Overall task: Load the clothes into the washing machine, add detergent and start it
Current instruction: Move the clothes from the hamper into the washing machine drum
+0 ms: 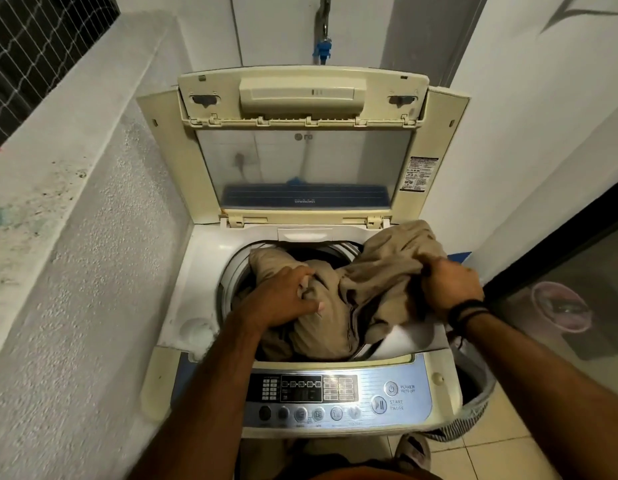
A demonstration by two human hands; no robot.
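A cream top-loading washing machine (183, 306) stands in front of me with its lid (300, 161) folded up against the wall. A beige garment (380, 271) lies bunched over the drum opening, partly inside and partly draped on the right rim. My left hand (283, 296) presses down on its left part, fingers curled into the cloth. My right hand (449, 285), with dark bands on the wrist, grips a raised fold of it at the right rim. The control panel (338, 396) with power and start buttons faces me below. No detergent is in view.
A rough concrete ledge (75, 202) runs close along the left. A laundry basket (473, 403) stands on the floor tiles right of the machine. A glass door (570, 306) is at the far right. A tap with a blue fitting (324, 50) hangs on the back wall.
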